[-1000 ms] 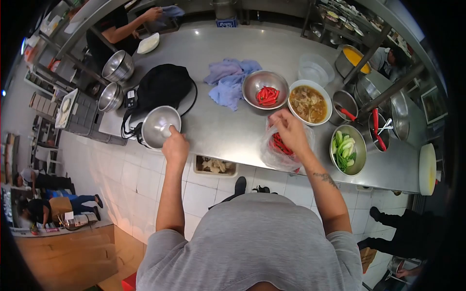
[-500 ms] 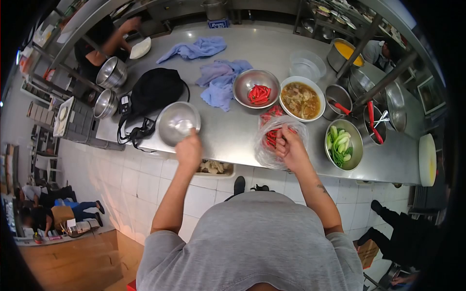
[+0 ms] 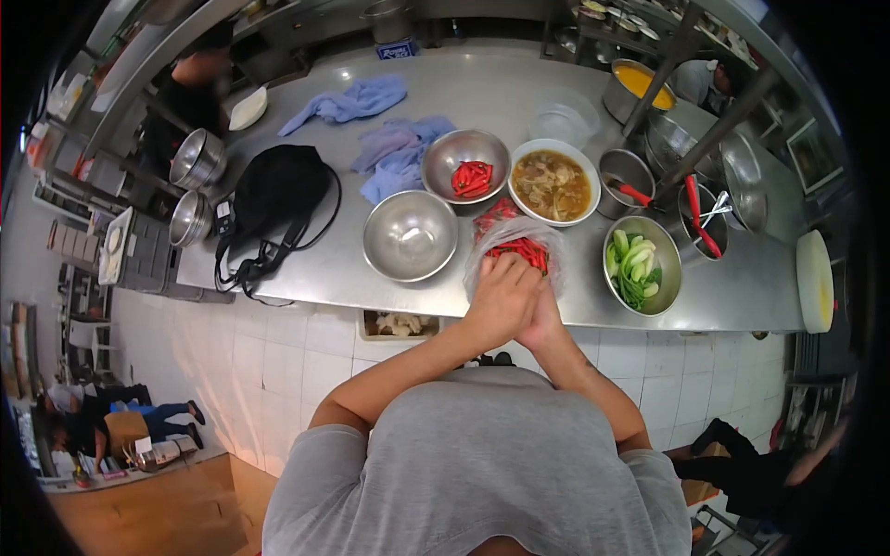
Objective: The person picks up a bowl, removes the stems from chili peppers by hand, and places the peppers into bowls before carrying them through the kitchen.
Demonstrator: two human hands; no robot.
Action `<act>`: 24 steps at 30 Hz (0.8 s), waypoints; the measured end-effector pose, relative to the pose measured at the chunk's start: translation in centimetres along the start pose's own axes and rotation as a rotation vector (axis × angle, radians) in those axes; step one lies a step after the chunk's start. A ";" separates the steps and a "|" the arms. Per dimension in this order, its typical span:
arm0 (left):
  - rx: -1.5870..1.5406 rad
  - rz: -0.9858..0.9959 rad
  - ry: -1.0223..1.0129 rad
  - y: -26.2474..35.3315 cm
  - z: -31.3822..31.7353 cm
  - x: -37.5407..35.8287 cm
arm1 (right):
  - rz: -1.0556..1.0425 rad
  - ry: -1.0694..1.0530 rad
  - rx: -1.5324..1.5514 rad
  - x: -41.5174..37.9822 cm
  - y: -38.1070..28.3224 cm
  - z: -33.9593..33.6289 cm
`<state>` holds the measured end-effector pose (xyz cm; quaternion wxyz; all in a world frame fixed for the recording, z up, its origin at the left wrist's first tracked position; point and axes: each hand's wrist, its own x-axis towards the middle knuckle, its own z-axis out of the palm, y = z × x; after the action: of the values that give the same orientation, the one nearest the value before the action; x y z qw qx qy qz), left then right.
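Observation:
My left hand (image 3: pixel 503 295) and my right hand (image 3: pixel 543 317) meet at the near side of a clear plastic bag (image 3: pixel 553 243) of red chili peppers (image 3: pixel 521 250). Curled fingers on both hands press together over the bag's mouth, and whatever lies between them is hidden. The left hand partly covers the right. Left of the bag stands a bare steel bowl (image 3: pixel 410 264). Just behind it, another steel bowl (image 3: pixel 434 171) holds a small heap of red chilies (image 3: pixel 472 179). More bagged chilies (image 3: pixel 497 215) lie beyond the open bag.
A white bowl of brown broth (image 3: pixel 551 182) and a bowl of green bok choy (image 3: pixel 636 261) stand to the right. Beyond are pots with red-handled utensils (image 3: pixel 702 218). A black bag (image 3: pixel 281 195) and blue cloths (image 3: pixel 408 153) lie leftward. A person (image 3: pixel 185 97) is at the far left.
The near steel bowl has moved right, beside the chili bowl. My left hand has left it and joined my right hand at the chili bag. The view has shifted slightly.

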<state>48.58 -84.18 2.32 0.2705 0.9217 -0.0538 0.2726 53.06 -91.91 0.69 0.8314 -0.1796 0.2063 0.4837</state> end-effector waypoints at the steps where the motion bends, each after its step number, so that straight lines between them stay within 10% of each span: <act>1: -0.085 0.010 -0.002 -0.1 0.3 0.3 | -0.018 -0.061 -0.042 0.5 -1.0 -1.4; 6: -0.400 -0.052 0.011 -3.5 1.2 1.2 | -0.150 -0.085 -0.217 1.4 -5.4 -5.4; 10: 0.006 -0.094 -0.564 -6.6 2.3 -0.3 | -0.471 0.088 -1.231 -1.0 -6.4 -4.6; 13: 0.046 -0.137 -0.594 -6.3 1.7 -0.9 | -0.579 0.176 -1.866 -2.3 -5.9 -5.1; 24: 0.224 -0.002 -0.428 -7.3 2.2 0.6 | -0.888 0.255 -2.101 -2.0 -5.7 -7.1</act>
<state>51.93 -79.13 -2.40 0.1492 0.9828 -0.0781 0.0752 55.96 -99.59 -3.77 0.3413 -0.8894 -0.2981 0.0592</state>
